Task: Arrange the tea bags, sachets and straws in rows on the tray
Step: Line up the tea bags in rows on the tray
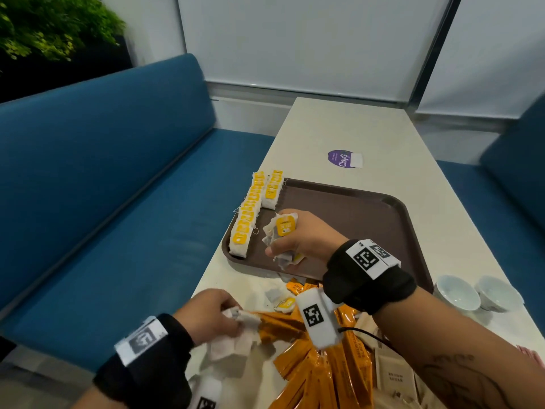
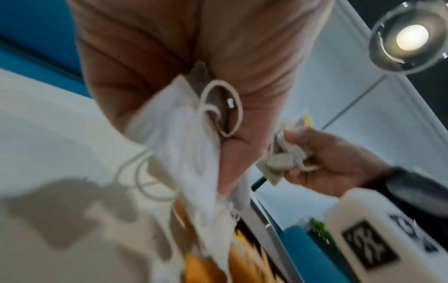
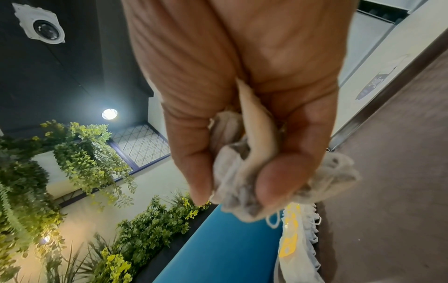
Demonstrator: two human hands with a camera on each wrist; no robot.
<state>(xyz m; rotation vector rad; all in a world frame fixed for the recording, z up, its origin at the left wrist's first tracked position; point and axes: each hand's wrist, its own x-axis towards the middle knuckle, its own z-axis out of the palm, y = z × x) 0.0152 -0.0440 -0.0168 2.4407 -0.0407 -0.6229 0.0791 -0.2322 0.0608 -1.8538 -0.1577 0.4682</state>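
- The right hand (image 1: 303,237) squeezes a bunch of tea bags (image 1: 280,231) over the brown tray (image 1: 368,208).
- Two rows of tea bags (image 1: 250,214) lie on the tray, just past this hand.
- The left hand (image 1: 209,315) grips more tea bags (image 1: 236,335) on the worktop (image 1: 368,137).
- Orange sachets (image 1: 318,373) lie right beside the left hand.

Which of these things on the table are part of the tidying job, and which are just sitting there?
Part of the job:
- brown tray
- rows of tea bags
- tea bags in the right hand
- tea bags in the left hand
- orange sachets

Just lying about:
- two white cups
- purple sticker
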